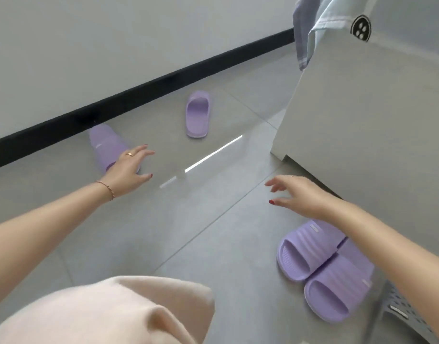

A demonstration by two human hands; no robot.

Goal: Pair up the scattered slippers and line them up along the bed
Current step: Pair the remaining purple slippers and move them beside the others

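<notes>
Two purple slippers sit side by side on the grey floor at the lower right, toes against the white bed side. A third purple slipper lies alone further out, near the black baseboard. Another purple slipper lies by the baseboard at the left, partly covered by my left hand. That hand hovers over its heel end, fingers spread, holding nothing. My right hand is open above the floor beside the bed corner, past the paired slippers.
A black baseboard runs along the white wall. Blue and grey clothes hang over the bed's far corner. A grey perforated basket stands at the lower right. My pale pink knee fills the bottom.
</notes>
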